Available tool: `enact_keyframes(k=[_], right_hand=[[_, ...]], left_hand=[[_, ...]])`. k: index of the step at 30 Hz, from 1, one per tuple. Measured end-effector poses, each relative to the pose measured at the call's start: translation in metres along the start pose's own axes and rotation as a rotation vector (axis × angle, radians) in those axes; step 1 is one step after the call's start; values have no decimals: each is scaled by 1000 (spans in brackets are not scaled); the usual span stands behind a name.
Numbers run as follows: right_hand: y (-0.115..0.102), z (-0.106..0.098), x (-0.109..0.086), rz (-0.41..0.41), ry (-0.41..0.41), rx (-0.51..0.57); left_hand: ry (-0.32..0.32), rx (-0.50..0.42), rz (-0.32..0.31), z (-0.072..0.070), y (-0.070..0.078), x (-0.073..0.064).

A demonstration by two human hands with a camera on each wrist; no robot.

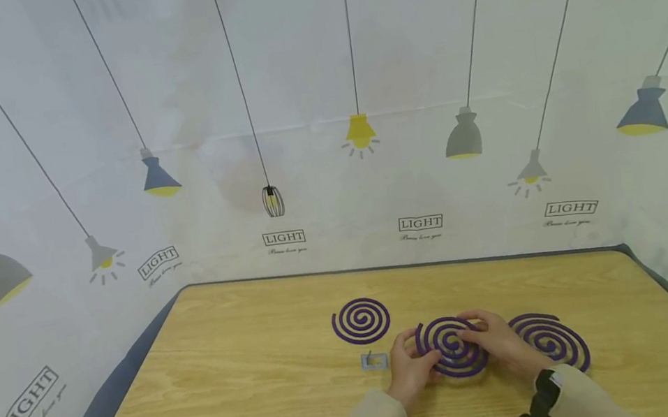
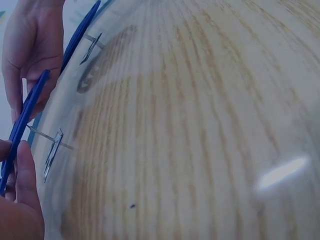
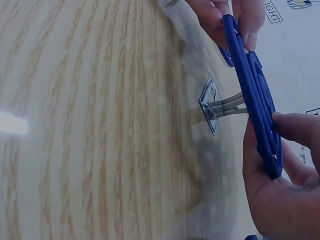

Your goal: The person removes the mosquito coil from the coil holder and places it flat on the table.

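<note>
- Left hand (image 1: 411, 371) pinches the purple spiral (image 1: 451, 343) at its left edge, thumb on top;
- right hand (image 1: 498, 340) pinches its right side, fingers underneath;
- metal stand (image 3: 231, 105) juts below

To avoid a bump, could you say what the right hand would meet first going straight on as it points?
The right hand would first meet the purple spiral it grips, then probably the left hand; depth is unclear.
</note>
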State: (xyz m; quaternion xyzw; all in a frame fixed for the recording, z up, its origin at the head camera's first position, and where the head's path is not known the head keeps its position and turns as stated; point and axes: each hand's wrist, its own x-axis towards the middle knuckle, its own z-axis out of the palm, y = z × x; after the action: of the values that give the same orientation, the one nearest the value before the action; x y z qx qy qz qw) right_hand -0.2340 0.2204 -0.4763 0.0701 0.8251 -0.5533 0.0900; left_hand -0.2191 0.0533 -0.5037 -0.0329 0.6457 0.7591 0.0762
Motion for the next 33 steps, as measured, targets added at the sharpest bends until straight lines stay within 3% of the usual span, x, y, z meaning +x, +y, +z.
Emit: enact_keyframes(k=[5,13,23,33], right_hand=[[-4,-4,-2,-25,-21,1],[-8,-8,-1,-75,-28,41],[-14,-13,5,-76,-53,101],[-23,-22,12,-110,-91,165]], left_hand=[[-17,14,33,0,4,2],[-43,28,31,-3,14,8],[-90,46,53,-7,36,11],[-74,11,50,-8,50,16]])
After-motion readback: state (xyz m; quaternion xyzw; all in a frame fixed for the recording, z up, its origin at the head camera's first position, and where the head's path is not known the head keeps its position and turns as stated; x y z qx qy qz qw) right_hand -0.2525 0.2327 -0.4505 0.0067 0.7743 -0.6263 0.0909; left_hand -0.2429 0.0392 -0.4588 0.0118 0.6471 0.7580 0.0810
